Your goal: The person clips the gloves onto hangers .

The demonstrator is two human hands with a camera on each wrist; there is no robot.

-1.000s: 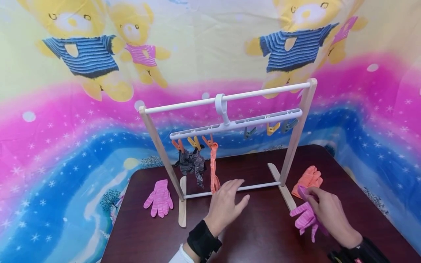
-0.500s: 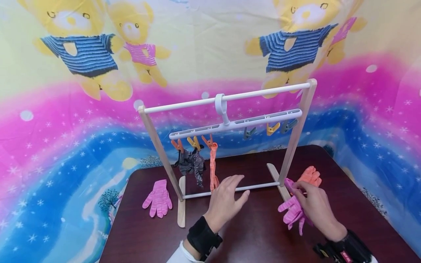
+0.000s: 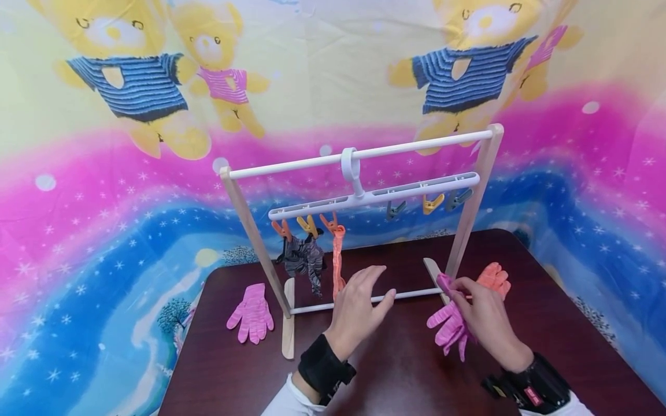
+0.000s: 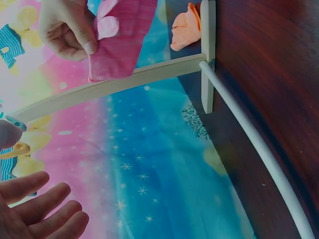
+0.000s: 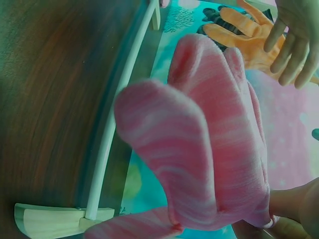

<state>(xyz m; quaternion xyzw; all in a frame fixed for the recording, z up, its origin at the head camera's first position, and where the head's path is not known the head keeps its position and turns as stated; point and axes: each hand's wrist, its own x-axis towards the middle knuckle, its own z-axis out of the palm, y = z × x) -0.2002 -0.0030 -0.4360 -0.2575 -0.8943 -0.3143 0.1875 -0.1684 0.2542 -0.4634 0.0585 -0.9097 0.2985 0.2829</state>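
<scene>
My right hand [image 3: 489, 318] pinches a pink striped glove [image 3: 451, 330] by its cuff, near the rack's right foot; its fingers dangle below. In the right wrist view this pink glove [image 5: 219, 144] fills the middle. My left hand [image 3: 358, 309] hovers before the rack with fingers spread and nothing in them; the left wrist view shows its fingers [image 4: 50, 211] apart from everything. An orange glove [image 3: 337, 260] hangs from an orange clip [image 3: 330, 223] behind that hand. A dark grey glove [image 3: 304, 260] hangs from an orange clip [image 3: 281, 230] and a yellow clip [image 3: 307, 225].
A wooden rack [image 3: 248, 231] carries a white hanger [image 3: 364, 197]. Bare clips hang on its right half, including a yellow clip [image 3: 433, 203]. Another pink glove [image 3: 252, 315] lies at the left of the dark table [image 3: 395, 370]; an orange glove [image 3: 495, 279] lies at right.
My right hand has moved left and slightly up, bringing the pink glove toward the rack's right foot. The left hand has hardly moved.
</scene>
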